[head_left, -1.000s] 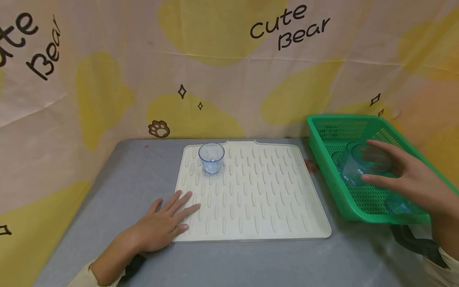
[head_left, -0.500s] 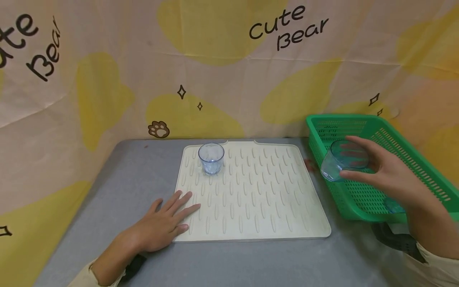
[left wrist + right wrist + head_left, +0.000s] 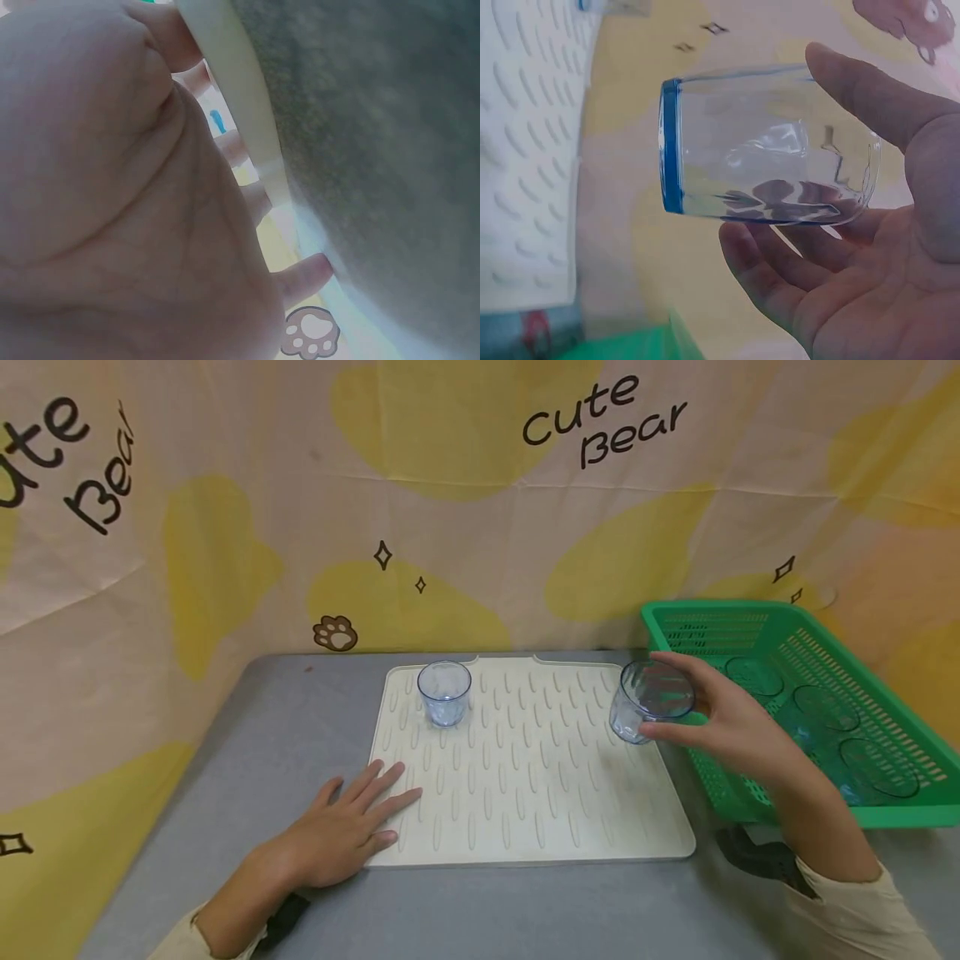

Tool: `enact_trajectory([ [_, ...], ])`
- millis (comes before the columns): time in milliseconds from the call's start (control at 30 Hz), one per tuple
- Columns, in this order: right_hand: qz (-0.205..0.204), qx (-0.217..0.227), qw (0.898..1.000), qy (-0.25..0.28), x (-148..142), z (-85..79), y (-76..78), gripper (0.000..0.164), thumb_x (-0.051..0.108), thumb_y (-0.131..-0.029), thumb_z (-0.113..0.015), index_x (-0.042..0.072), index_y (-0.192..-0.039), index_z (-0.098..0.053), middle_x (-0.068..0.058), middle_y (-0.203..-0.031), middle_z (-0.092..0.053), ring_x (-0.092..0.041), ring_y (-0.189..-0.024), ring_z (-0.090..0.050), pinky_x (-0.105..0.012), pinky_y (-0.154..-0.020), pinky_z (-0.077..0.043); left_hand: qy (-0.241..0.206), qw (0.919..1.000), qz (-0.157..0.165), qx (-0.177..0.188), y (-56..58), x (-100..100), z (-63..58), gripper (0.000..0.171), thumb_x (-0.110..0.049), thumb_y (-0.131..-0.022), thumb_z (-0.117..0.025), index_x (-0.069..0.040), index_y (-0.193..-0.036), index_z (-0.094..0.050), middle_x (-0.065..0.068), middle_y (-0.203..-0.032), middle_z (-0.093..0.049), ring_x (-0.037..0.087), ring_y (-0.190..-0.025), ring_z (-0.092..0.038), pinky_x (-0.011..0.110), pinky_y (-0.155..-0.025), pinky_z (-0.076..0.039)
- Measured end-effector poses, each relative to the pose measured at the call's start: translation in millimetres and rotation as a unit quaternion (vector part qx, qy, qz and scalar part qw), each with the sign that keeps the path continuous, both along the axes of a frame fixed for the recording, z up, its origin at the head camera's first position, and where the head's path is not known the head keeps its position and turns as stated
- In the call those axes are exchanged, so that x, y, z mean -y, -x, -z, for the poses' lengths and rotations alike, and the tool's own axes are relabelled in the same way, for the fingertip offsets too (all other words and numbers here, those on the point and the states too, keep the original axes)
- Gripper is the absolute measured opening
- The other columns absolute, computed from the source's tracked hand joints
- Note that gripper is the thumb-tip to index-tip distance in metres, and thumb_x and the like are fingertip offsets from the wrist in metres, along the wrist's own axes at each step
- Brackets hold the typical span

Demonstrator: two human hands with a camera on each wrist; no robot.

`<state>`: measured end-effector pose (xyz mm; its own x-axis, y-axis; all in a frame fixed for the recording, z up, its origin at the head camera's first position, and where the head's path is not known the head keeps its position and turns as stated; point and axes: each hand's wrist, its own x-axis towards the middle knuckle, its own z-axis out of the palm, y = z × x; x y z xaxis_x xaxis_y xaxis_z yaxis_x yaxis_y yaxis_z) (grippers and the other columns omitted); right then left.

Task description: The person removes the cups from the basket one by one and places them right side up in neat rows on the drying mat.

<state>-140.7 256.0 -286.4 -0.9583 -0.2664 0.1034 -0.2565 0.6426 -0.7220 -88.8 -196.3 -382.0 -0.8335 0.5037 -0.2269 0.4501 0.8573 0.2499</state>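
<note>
My right hand (image 3: 723, 718) pinches a clear glass tumbler (image 3: 633, 706) between thumb and fingers, slightly tilted, over the right part of a white ridged mat (image 3: 517, 793). In the right wrist view the tumbler (image 3: 757, 150) shows a blue band at one end, with the thumb on one side and the fingers on the other. A second glass tumbler (image 3: 444, 697) stands upright on the mat near its back left corner. My left hand (image 3: 341, 831) lies flat on the mat's left front edge with its fingers spread; the left wrist view shows its palm (image 3: 120, 187) close up.
A green plastic basket (image 3: 802, 618) stands to the right of the mat, with several more glasses (image 3: 825, 710) inside. Grey cloth (image 3: 480, 910) covers the table. Behind it hangs a printed fabric backdrop (image 3: 465, 527).
My right hand has lifted the tumbler out of the green basket and carried it left over the mat. The left hand has stayed in place.
</note>
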Motion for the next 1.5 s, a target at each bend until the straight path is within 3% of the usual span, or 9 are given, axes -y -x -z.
enact_trajectory([
  [67, -0.002, 0.011, 1.0, 0.005, 9.7, 0.7, 1.9, 0.086, 0.029, -0.085, -0.081, 0.019, -0.155, -0.031, -0.013, -0.14, -0.052, -0.03, -0.123, -0.056, -0.012, -0.081, -0.048, 0.001, 1.0, 0.0, 0.0, -0.2, 0.0, 0.0, 0.055, -0.042, -0.104, -0.046, -0.037, -0.156, -0.03, 0.0, -0.169, -0.013, 0.034, -0.156, -0.01, 0.073, -0.112, -0.014],
  [167, -0.008, 0.022, 1.0, 0.012, 23.0, 2.7, 5.6, 0.087, 0.031, -0.084, -0.081, 0.018, -0.154, -0.032, -0.014, -0.145, -0.05, -0.037, -0.125, -0.056, -0.014, -0.081, -0.05, 0.001, 1.0, 0.001, 0.001, -0.3, -0.2, 0.0, 0.055, -0.042, -0.104, -0.046, -0.037, -0.156, -0.03, 0.0, -0.169, -0.013, 0.034, -0.156, -0.01, 0.073, -0.112, -0.014],
  [267, -0.012, 0.025, 0.999, 0.016, 34.1, 5.4, 10.6, 0.086, 0.033, -0.084, -0.081, 0.018, -0.153, -0.032, -0.013, -0.147, -0.049, -0.035, -0.126, -0.057, -0.018, -0.086, -0.051, 0.002, 1.0, 0.004, 0.001, 0.0, -0.9, 0.3, 0.055, -0.043, -0.104, -0.045, -0.037, -0.156, -0.029, 0.0, -0.169, -0.012, 0.033, -0.156, -0.01, 0.073, -0.112, -0.014],
  [467, -0.008, 0.027, 1.0, 0.014, 51.6, 10.1, 20.8, 0.086, 0.037, -0.082, -0.082, 0.018, -0.152, -0.034, -0.009, -0.144, -0.051, -0.032, -0.125, -0.057, -0.044, -0.096, -0.053, 0.002, 1.0, 0.006, -0.001, 0.5, -1.9, 1.0, 0.055, -0.043, -0.104, -0.045, -0.037, -0.156, -0.029, 0.0, -0.169, -0.012, 0.033, -0.156, -0.01, 0.073, -0.112, -0.014],
  [900, -0.024, 0.056, 0.997, 0.052, 93.7, 30.5, 49.8, 0.088, 0.025, -0.078, -0.086, 0.016, -0.15, -0.036, -0.008, -0.144, -0.052, -0.032, -0.127, -0.055, -0.045, -0.099, -0.05, 0.016, 0.9999, -0.001, -0.002, 0.0, -1.4, -0.7, 0.055, -0.043, -0.104, -0.046, -0.037, -0.156, -0.03, 0.0, -0.169, -0.013, 0.034, -0.155, -0.013, 0.073, -0.113, -0.015],
  [1133, -0.033, 0.069, 0.993, 0.089, 111.5, 43.2, 62.9, 0.087, 0.019, -0.079, -0.085, 0.01, -0.15, -0.036, -0.012, -0.148, -0.049, -0.035, -0.134, -0.052, -0.048, -0.099, -0.051, 0.007, 0.9997, 0.01, -0.022, -0.8, -0.4, 1.1, 0.053, -0.041, -0.105, -0.045, -0.035, -0.156, -0.031, 0.002, -0.169, -0.016, 0.035, -0.155, -0.015, 0.073, -0.111, -0.018],
  [1500, -0.029, 0.078, 0.992, 0.093, 130.8, 58.6, 78.9, 0.085, 0.022, -0.08, -0.084, 0.009, -0.15, -0.036, -0.013, -0.151, -0.048, -0.032, -0.137, -0.05, -0.047, -0.104, -0.048, 0.014, 0.9995, 0.009, -0.028, -0.6, -0.8, 0.6, 0.053, -0.041, -0.105, -0.045, -0.035, -0.156, -0.032, 0.003, -0.168, -0.016, 0.035, -0.155, -0.016, 0.072, -0.111, -0.019],
])
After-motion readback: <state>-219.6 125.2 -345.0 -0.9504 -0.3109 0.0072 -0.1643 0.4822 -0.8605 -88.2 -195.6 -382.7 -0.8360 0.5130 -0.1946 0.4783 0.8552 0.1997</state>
